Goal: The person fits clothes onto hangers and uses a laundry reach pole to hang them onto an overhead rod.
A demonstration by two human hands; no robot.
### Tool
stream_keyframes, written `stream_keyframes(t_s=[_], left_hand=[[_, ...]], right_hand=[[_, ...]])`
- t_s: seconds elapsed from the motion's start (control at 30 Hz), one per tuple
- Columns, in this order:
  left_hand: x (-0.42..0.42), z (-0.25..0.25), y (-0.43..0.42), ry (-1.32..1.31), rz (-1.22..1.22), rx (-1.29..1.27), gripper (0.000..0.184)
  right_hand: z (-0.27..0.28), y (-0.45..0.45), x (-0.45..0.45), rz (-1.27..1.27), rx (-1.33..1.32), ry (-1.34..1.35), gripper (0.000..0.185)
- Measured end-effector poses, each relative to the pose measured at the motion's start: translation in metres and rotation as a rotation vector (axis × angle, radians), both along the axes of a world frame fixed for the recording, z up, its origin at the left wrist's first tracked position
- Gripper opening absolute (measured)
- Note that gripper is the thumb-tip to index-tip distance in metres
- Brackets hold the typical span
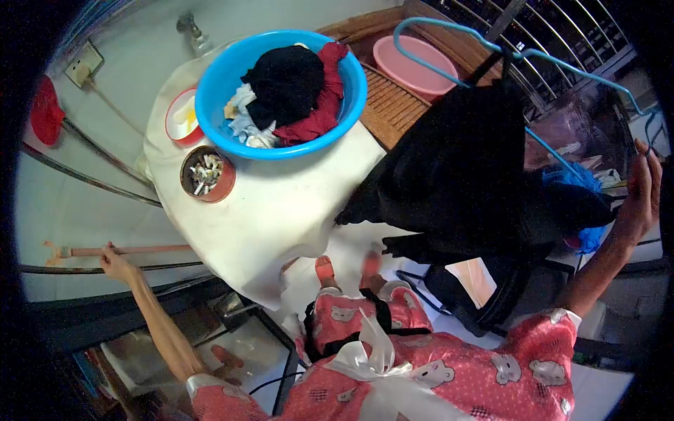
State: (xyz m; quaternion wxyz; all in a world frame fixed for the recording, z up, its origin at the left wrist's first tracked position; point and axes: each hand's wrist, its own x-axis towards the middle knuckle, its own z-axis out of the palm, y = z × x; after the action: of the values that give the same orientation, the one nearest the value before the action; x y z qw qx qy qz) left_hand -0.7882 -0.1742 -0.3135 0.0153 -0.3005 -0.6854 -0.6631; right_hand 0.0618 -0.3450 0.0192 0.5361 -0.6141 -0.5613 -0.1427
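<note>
My left hand (116, 264) is closed around a thin pinkish-brown pole (154, 249), near its forked tip at the far left. Out at the right, my right hand (642, 188) pinches the hook end of a light blue clothes hanger (576, 68). From that hanger droops a black garment (456, 168), its folds too dark to make out. A blue basin (210, 116) stands on the white-covered table, holding a black cloth (284, 84), a dark red cloth (326, 98) and pale fabric (246, 123).
Beside the basin, a red-rimmed dish (184, 130) and a tin of cigarette butts (208, 175) sit on the white-covered table (281, 196). Behind are a pink basin (414, 67), a wooden slatted surface (390, 98) and window bars (562, 28). A dark bag (449, 291) lies lower right.
</note>
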Motion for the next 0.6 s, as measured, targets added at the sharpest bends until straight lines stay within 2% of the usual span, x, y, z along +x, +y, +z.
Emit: stream_keyframes(t_s=[0.1, 0.13, 0.17, 0.23, 0.27, 0.3, 0.4, 0.5, 0.6], left_hand=[[0.064, 0.051, -0.035, 0.133, 0.027, 0.083, 0.028], [0.077, 0.059, -0.044, 0.194, 0.039, 0.085, 0.028], [0.09, 0.075, -0.053, 0.259, 0.051, 0.083, 0.028], [0.126, 0.113, -0.07, 0.229, 0.024, 0.217, 0.026], [0.153, 0.138, -0.078, 0.239, 0.013, 0.261, 0.025], [0.173, 0.158, -0.085, 0.25, 0.002, 0.309, 0.025], [0.193, 0.197, -0.099, 0.279, -0.083, 0.447, 0.025], [0.235, 0.238, -0.117, 0.178, -0.282, 0.502, 0.027], [0.304, 0.275, -0.131, 0.12, -0.465, 0.422, 0.033]], right_hand=[[-0.005, 0.008, -0.028, -0.042, 0.059, 0.082, 0.03], [-0.009, 0.009, -0.025, -0.018, 0.07, -0.041, 0.03], [-0.01, 0.008, -0.016, 0.019, 0.071, -0.011, 0.029], [-0.009, 0.002, 0.004, 0.094, 0.076, 0.04, 0.027], [-0.008, 0.002, -0.003, 0.0, 0.101, 0.043, 0.025], [-0.007, -0.003, 0.001, 0.024, 0.093, 0.025, 0.024], [0.003, -0.014, 0.007, 0.086, 0.046, 0.008, 0.025], [0.007, -0.021, -0.009, 0.112, 0.06, 0.061, 0.024], [0.018, -0.033, -0.007, 0.135, -0.046, 0.063, 0.02]])
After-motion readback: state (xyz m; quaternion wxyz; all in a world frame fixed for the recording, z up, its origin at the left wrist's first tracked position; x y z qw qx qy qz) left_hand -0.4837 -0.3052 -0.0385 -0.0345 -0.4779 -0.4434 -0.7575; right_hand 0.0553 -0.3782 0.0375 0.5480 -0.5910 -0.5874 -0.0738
